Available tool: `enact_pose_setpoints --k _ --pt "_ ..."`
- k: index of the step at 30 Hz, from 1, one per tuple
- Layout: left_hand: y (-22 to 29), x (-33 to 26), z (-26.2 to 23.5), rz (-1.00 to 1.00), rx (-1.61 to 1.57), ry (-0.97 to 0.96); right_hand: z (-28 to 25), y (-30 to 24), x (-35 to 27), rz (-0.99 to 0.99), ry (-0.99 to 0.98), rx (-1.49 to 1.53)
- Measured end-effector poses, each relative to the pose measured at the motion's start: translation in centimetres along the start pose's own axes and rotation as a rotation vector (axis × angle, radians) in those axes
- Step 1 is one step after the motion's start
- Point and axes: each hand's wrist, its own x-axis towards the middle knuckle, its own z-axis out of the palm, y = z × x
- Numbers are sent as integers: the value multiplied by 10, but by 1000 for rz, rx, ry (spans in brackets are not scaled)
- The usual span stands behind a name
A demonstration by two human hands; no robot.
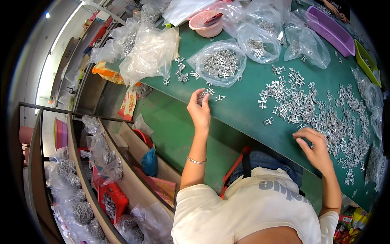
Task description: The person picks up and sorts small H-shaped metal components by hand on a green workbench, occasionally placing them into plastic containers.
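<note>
At far left, a brown-panelled shelf rack (140,192) holds bagged metal parts (82,212) and a red plastic basket (118,198); a blue plastic bag (149,162) lies further right in it; above, a large cloudy plastic bag (148,55) rests on the green tabletop (239,109), with a loose cluster of small metal fittings (181,75) beside it; the left hand (199,110) is at the table edge, fingers curled and thumb narrowly apart, its tips right by a single fitting (209,91), though I cannot tell whether it grips it; a pink colander (199,27) stands beyond; just past the left hand, an open clear bag (219,83) contains many fittings; further right, a broad heap of silvery fittings (315,106) spreads across the tabletop; the right hand (316,147), loosely curled with a narrow thumb gap, is over the heap's near edge, seemingly holding nothing; beyond are a purple bin (331,31) and a green tray (361,61).
</note>
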Motion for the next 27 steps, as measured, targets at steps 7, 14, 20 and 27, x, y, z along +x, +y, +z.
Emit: enact_pose_setpoints --k 7,14,20,27 --pt "-27 13 6 115 161 -129 19 -6 12 -72 -109 -57" --pt "-42 58 -10 295 480 269 15 -2 11 31 -119 -22" --pt "-69 96 -19 97 509 248 15 0 14 -16 -83 -29" --pt "-90 116 -33 40 74 261 16 3 14 24 -98 1"
